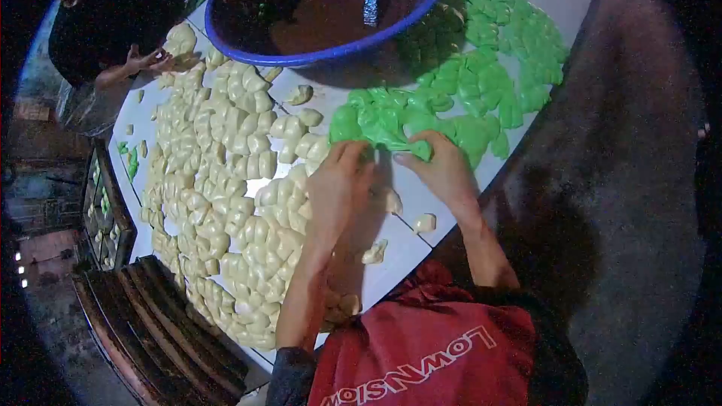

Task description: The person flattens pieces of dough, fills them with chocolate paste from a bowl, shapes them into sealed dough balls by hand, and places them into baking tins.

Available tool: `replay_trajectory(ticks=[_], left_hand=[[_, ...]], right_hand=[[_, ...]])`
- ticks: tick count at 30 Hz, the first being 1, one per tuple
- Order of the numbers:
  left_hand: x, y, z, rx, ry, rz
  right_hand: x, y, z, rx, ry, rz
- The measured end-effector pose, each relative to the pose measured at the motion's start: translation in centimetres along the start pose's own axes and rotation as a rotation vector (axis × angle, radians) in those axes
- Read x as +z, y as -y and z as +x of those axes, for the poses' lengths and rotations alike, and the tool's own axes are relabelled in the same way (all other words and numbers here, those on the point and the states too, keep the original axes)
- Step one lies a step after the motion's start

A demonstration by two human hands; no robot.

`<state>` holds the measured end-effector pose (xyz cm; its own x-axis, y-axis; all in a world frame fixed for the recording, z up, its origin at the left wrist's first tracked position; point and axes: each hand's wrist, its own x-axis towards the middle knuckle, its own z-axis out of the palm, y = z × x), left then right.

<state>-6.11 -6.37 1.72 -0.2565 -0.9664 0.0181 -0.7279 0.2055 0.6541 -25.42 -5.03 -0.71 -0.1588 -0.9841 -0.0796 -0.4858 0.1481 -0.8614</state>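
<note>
Head view, from the left: a dark stack (pixel 158 323) stands near left, beside the desk (pixel 395 274). Farther off, a co-worker's hand (pixel 147 62) is at the far left edge of the pale dough (pixel 203 143), which covers the left and middle in plump pieces. The blue basin (pixel 331 58) stands beyond it. The left hand (pixel 344 177) is at the near edge of the green dough (pixel 380 116), right of the middle; its fingers bend down, their tips hidden, so I cannot tell whether they grip. The right hand (pixel 447 171) pinches a green lump (pixel 423 152) between thumb and fingers. More green dough spreads far right. Separating a lump looks to be the step in hand; the next move seems to call for steadying the mass on the left and a firm pinch on the right.
</note>
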Motion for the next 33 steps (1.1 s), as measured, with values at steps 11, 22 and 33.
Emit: replay_trajectory(ticks=[11, 22, 33], left_hand=[[3.2, 0.3, 4.5, 0.245, 0.145, 0.111], [2.9, 1.6, 3.2, 0.327, 0.186, 0.123], [-2.0, -3.6, 0.4, 0.049, 0.206, -0.498]], right_hand=[[0.7, -0.2, 0.5, -0.258, -0.058, -0.174], [-0.8, -1.2, -0.1, 0.168, 0.43, 1.148], [-2.1, 1.3, -1.1, 0.211, 0.371, 1.073]])
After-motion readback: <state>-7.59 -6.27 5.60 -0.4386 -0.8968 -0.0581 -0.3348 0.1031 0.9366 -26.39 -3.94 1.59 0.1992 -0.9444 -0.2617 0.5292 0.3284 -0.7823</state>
